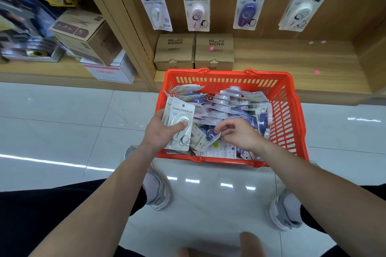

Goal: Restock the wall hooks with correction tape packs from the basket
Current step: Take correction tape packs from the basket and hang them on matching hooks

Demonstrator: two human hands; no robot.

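An orange basket (288,110) on the floor holds several correction tape packs (227,100) in white, pink and purple. My left hand (160,131) grips a small stack of white packs (180,123) upright over the basket's left side, thumb across the front one. My right hand (238,134) reaches into the basket with curled fingers touching a purple pack (211,134); whether it grips that pack is unclear. Four black wall hooks carry packs above: a white pack (156,11), a pink pack (197,9), a purple pack (248,10) and a white pack (300,10).
Two brown cardboard boxes (194,52) stand on the wooden shelf base behind the basket. Stacked cartons (92,41) fill the shelf bay at left. My shoes (158,190) stand on the glossy white tile floor in front of the basket.
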